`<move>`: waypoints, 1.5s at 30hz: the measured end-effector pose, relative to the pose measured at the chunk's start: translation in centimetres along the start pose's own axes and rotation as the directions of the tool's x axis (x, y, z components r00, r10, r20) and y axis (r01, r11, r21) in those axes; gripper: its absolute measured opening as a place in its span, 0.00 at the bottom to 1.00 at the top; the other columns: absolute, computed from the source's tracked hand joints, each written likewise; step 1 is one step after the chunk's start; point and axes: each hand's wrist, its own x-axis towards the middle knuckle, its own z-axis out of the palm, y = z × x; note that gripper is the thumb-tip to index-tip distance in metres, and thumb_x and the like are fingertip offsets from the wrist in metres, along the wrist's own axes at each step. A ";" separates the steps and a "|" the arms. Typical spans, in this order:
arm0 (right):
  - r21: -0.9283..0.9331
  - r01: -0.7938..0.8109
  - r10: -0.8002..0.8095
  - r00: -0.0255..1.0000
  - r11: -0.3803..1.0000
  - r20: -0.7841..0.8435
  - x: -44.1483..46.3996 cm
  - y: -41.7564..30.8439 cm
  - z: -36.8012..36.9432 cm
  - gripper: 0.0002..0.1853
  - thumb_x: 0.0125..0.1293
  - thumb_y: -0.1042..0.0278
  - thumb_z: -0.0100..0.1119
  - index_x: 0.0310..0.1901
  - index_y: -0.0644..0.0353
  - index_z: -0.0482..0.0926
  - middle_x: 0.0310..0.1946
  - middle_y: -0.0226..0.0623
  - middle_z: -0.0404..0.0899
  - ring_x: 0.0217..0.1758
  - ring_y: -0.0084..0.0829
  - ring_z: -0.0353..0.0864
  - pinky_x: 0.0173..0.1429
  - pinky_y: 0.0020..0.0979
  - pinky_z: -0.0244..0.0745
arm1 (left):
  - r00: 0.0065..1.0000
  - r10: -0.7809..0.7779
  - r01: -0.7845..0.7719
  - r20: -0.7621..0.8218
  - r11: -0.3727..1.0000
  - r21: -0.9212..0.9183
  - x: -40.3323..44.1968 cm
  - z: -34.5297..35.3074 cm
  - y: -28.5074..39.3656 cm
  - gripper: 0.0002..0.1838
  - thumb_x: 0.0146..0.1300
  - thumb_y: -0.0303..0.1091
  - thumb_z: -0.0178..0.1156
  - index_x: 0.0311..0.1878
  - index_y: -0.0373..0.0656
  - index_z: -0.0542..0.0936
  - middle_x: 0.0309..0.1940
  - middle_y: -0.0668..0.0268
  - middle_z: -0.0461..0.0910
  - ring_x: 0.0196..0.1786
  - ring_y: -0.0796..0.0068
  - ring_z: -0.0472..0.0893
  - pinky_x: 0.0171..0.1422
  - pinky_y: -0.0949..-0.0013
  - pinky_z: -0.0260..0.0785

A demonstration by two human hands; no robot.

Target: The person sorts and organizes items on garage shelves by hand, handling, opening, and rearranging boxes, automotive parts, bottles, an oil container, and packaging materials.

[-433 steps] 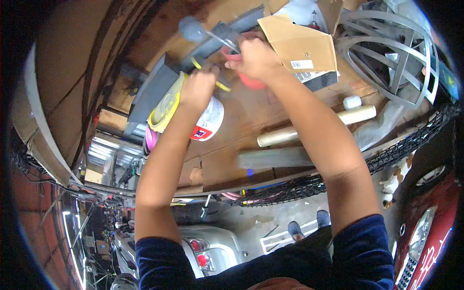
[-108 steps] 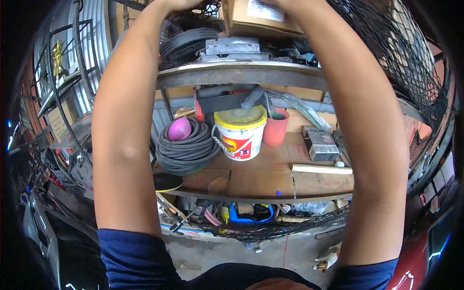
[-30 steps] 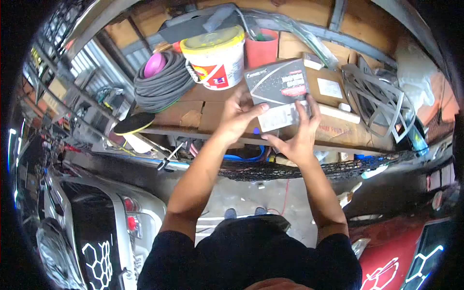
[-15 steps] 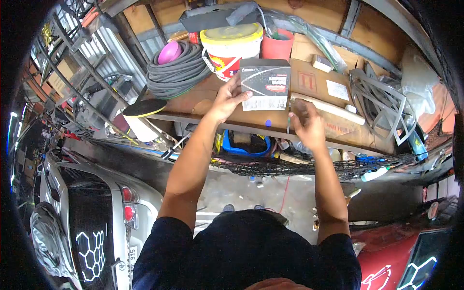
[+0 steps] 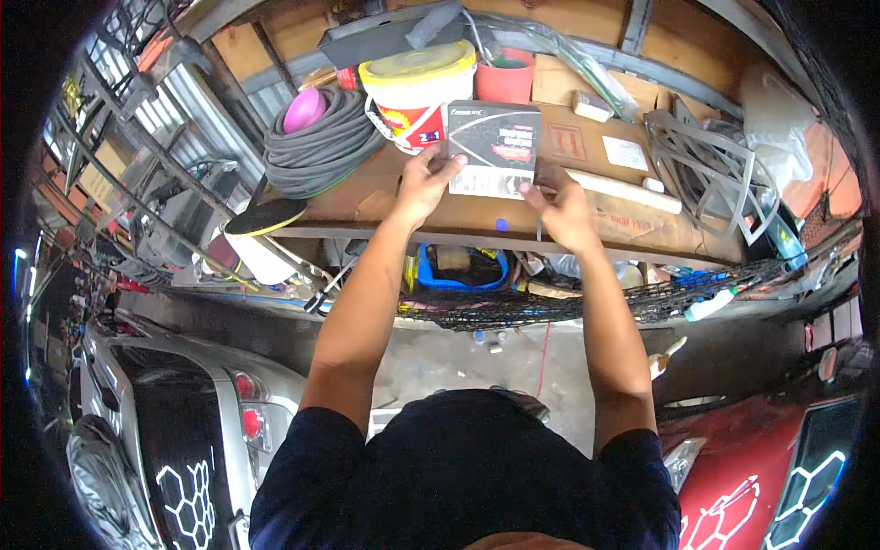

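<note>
My left hand (image 5: pixel 427 190) grips the left edge of a printed cardboard box (image 5: pixel 492 151), thumb on its front. The box has a grey-and-black upper face and a white lower band, and is held upright above the workbench (image 5: pixel 357 206). On its right side, my right hand (image 5: pixel 561 209) has the thumb at the lower right corner and curled fingers around the edge, partly hidden. A small blue cap (image 5: pixel 501 225) lies on the bench front below the box. Behind the box stands a white-and-red bucket (image 5: pixel 417 87) with a yellow lid.
A coiled grey hose (image 5: pixel 316 147) with a pink bowl (image 5: pixel 304 110) sits left on the bench. Right are a white tube (image 5: pixel 623 191) and grey frame pieces (image 5: pixel 724 174). Black netting (image 5: pixel 513 312) hangs below the bench front. A silver car (image 5: pixel 220 394) and red car (image 5: pixel 733 458) flank me.
My right hand has come in to the box's lower right corner, from just beside it. The view has shifted slightly, and the box stays in my left hand.
</note>
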 end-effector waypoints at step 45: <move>0.006 0.217 -0.214 0.965 0.976 -0.152 2.6 -2.9 -0.7 0.51 0.51 0.58 0.86 0.75 0.62 0.70 0.68 0.59 0.72 0.74 0.52 0.71 0.78 0.44 0.68 | 0.908 -0.325 0.383 0.265 0.899 -0.211 -0.3 2.2 9.2 0.39 0.79 0.54 0.60 0.85 0.49 0.59 0.81 0.55 0.63 0.78 0.46 0.66 0.69 0.36 0.71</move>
